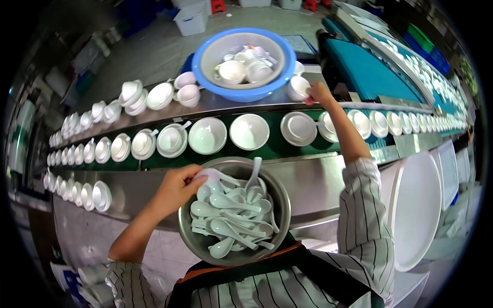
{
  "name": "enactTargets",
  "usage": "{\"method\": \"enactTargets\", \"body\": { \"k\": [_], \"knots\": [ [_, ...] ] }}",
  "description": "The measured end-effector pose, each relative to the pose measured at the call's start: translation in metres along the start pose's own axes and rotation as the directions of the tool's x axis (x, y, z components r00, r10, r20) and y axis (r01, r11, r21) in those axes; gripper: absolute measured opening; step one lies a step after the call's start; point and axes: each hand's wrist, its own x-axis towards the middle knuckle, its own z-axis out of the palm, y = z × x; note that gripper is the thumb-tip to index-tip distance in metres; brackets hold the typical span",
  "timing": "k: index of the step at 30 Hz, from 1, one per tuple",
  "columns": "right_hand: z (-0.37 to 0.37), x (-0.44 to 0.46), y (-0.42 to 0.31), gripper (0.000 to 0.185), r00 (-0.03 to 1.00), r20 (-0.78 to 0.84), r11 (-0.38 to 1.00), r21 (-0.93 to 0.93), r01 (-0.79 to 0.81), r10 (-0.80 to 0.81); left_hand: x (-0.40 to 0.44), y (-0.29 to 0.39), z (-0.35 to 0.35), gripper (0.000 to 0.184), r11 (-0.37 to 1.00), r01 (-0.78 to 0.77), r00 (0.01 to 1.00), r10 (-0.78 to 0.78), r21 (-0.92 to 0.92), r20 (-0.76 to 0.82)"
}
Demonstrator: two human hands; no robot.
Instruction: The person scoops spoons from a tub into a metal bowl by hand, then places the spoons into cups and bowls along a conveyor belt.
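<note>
My left hand (185,180) is closed on a small white cup (210,177) at the left rim of a metal bowl. This metal bowl (285,205) stands close to my body, heaped with white spoons (233,203). My right hand (319,93) reaches across the belt, its fingers closed on the edge of a white cup (298,88) on the far metal ledge. Beside that cup stands a large blue basin (201,77) with a pale inner tub of white cups and bowls. Between my hands, white bowls (249,131) sit in a row on a green conveyor belt (226,154).
More stacked bowls and cups (160,96) line the far ledge at left. A short row of bowls (101,196) stands on the near ledge. A blue belt (359,66) runs off at upper right. White tubs (418,210) stand at my right.
</note>
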Motion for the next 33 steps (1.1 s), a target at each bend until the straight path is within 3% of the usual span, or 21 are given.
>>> {"method": "enactTargets", "body": {
  "k": [1,3,5,7,9,11,12,13,14,17,18,20,21,23,24,26,29,32,33],
  "knots": [
    [0.004,-0.029,-0.02,0.023,0.999,0.038,0.959,0.282,0.011,-0.022,-0.004,-0.004,-0.009,0.024,0.993,-0.027,0.999,0.022,-0.111,-0.043],
    [0.018,-0.067,-0.072,0.019,0.981,0.135,0.98,0.157,0.119,-0.14,-0.009,-0.016,-0.038,0.032,0.96,0.155,0.987,-0.142,-0.235,0.073],
    [0.058,-0.086,-0.121,0.015,0.928,0.245,0.951,0.203,0.234,-0.281,0.002,-0.038,-0.056,0.041,0.939,0.125,0.989,-0.09,-0.321,0.121],
    [0.101,-0.092,-0.178,0.011,0.868,0.325,0.922,0.227,0.312,-0.374,0.014,-0.038,-0.071,0.036,0.924,0.141,0.989,-0.149,-0.356,0.003],
    [0.15,-0.086,-0.226,0.013,0.856,0.369,0.924,0.26,0.28,-0.363,0.03,-0.053,-0.089,0.025,0.945,0.146,0.972,-0.192,-0.293,-0.135],
    [0.206,-0.068,-0.24,0.017,0.83,0.436,0.929,0.282,0.241,-0.348,0.042,-0.058,-0.112,0.016,0.982,0.18,0.939,-0.19,-0.061,-0.285],
    [0.226,-0.059,-0.241,0.019,0.811,0.5,0.95,0.228,0.215,-0.304,0.058,-0.085,-0.124,0.013,0.999,0.001,0.923,0.013,0.037,-0.384],
    [0.241,-0.055,-0.241,0.02,0.784,0.566,0.967,0.172,0.19,-0.255,0.069,-0.096,-0.136,0.014,0.991,-0.029,0.902,0.082,0.131,-0.424],
    [0.248,-0.055,-0.244,0.029,0.76,0.6,0.968,0.135,0.213,-0.251,0.078,-0.094,-0.144,0.013,0.947,0.061,0.873,0.103,0.316,-0.477],
    [0.224,-0.076,-0.257,0.042,0.769,0.493,0.912,0.185,0.366,-0.408,0.099,-0.081,-0.147,0.016,0.757,0.149,0.861,0.217,0.636,-0.46],
    [0.211,-0.077,-0.254,0.05,0.772,0.465,0.899,0.164,0.406,-0.433,0.11,-0.083,-0.146,0.013,0.653,0.097,0.9,0.265,0.751,-0.347],
    [0.18,-0.078,-0.238,0.035,0.809,0.389,0.898,0.192,0.397,-0.441,0.132,-0.089,-0.131,0.006,0.372,-0.014,0.931,0.344,0.928,-0.124],
    [0.162,-0.076,-0.232,0.027,0.836,0.42,0.931,0.075,0.357,-0.354,0.14,-0.086,-0.123,0.006,0.306,-0.032,0.938,0.339,0.952,-0.077],
    [0.154,-0.065,-0.216,0.028,0.842,0.301,0.824,-0.227,0.519,-0.448,0.154,-0.079,-0.106,0.008,0.162,-0.085,0.949,0.315,0.983,0.031],
    [0.16,-0.06,-0.214,0.031,0.82,0.246,0.769,-0.287,0.571,-0.517,0.16,-0.083,-0.096,0.012,0.092,-0.072,0.955,0.293,0.993,0.042],
    [0.183,-0.048,-0.225,0.039,0.719,0.142,0.647,-0.345,0.68,-0.68,0.164,-0.081,-0.093,0.012,0.074,-0.072,0.975,0.215,0.995,0.055],
    [0.237,-0.007,-0.231,0.03,0.546,0.017,0.488,-0.428,0.761,-0.837,0.149,-0.073,-0.118,0.014,0.124,0.018,0.978,0.202,0.992,-0.043],
    [0.258,0.015,-0.242,0.024,0.745,0.253,0.571,-0.508,0.645,-0.617,0.134,-0.073,-0.154,0.008,0.182,0.035,0.958,0.274,0.983,-0.085],
    [0.254,0.011,-0.243,0.018,0.726,0.187,0.62,-0.408,0.67,-0.662,0.129,-0.074,-0.161,0.008,0.186,0.033,0.947,0.307,0.982,-0.09]
  ]
}}
